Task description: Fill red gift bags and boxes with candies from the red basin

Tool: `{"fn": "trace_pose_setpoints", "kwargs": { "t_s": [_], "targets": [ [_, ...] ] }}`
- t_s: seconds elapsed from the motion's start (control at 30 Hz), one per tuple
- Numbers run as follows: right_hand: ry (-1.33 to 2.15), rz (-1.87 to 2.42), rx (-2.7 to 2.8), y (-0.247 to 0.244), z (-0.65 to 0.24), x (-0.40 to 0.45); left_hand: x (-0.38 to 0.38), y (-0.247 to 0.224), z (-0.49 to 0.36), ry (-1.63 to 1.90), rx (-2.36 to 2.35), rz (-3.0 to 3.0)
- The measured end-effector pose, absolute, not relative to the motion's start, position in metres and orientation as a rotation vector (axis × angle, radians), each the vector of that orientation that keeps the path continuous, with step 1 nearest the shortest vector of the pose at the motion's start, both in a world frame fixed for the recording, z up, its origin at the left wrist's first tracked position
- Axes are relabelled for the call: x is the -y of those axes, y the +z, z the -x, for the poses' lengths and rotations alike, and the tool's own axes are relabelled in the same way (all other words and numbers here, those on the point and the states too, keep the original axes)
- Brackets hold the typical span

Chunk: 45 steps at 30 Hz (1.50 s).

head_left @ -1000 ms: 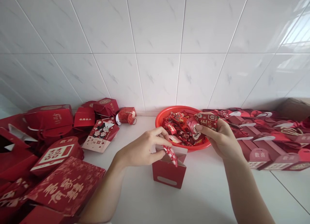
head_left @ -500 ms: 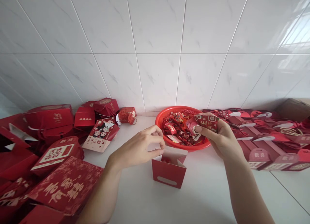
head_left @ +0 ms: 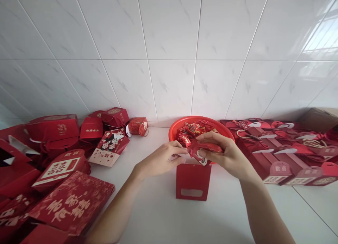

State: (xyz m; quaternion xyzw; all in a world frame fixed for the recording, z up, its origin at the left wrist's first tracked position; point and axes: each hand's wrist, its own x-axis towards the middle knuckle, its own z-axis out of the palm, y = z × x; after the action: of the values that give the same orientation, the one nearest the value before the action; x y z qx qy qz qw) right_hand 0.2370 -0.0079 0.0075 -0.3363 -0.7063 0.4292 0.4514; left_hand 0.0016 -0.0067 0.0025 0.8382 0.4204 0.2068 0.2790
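Note:
A small red paper box (head_left: pixel 192 182) with a window slot stands upright before me, its top open. The fingers of my left hand (head_left: pixel 160 159) are closed at the box's upper left edge. Just above the opening, my right hand (head_left: pixel 228 154) grips wrapped candies (head_left: pixel 202 154) in red and white packets, between thumb and fingers. Behind both hands sits a red plastic basket (head_left: pixel 175 126) with loose wrapped candies (head_left: pixel 194 128) in it. The inside of the box is hidden from view.
Red gift boxes (head_left: pixel 71 203) of several shapes are piled on the left. Rows of dark red handled boxes (head_left: pixel 280 159) stand on the right, with a brown carton (head_left: pixel 320 118) behind. A small red barrel-shaped box (head_left: pixel 137 126) lies near the tiled wall (head_left: pixel 171 85).
My right hand has brought the candies left and down from the basket to above the box. The box has shifted right and turned to face me, with my left hand at its edge.

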Motion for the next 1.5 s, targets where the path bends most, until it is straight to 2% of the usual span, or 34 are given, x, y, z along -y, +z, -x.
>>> {"fn": "trace_pose_setpoints", "kwargs": {
  "t_s": [0.2, 0.4, 0.57, 0.83, 1.0, 1.33, 1.5],
  "targets": [
    [0.894, 0.896, 1.825, 0.0, -0.235, 0.002, 0.005, 0.0, -0.007, 0.557, -1.105, -2.145],
    [0.937, 0.948, 1.993, -0.002, -0.238, 0.0, 0.004, 0.0, -0.005, 0.568, -1.035, -2.127],
    [0.932, 0.965, 1.923, 0.001, -0.24, 0.001, 0.003, -0.004, -0.004, 0.548, -1.108, -2.08],
    [1.232, 0.887, 1.624, 0.004, -0.233, 0.004, 0.001, -0.008, -0.004, 0.567, -1.14, -2.013],
    [1.236, 0.845, 1.782, 0.003, -0.232, 0.006, 0.0, -0.006, -0.005, 0.542, -1.108, -2.059],
    [0.753, 0.983, 2.308, 0.001, -0.228, 0.01, -0.001, -0.006, -0.004, 0.503, -1.071, -2.121],
    [0.632, 0.996, 2.518, 0.002, -0.234, 0.01, -0.002, -0.007, -0.001, 0.48, -1.077, -2.126]
  ]
}}
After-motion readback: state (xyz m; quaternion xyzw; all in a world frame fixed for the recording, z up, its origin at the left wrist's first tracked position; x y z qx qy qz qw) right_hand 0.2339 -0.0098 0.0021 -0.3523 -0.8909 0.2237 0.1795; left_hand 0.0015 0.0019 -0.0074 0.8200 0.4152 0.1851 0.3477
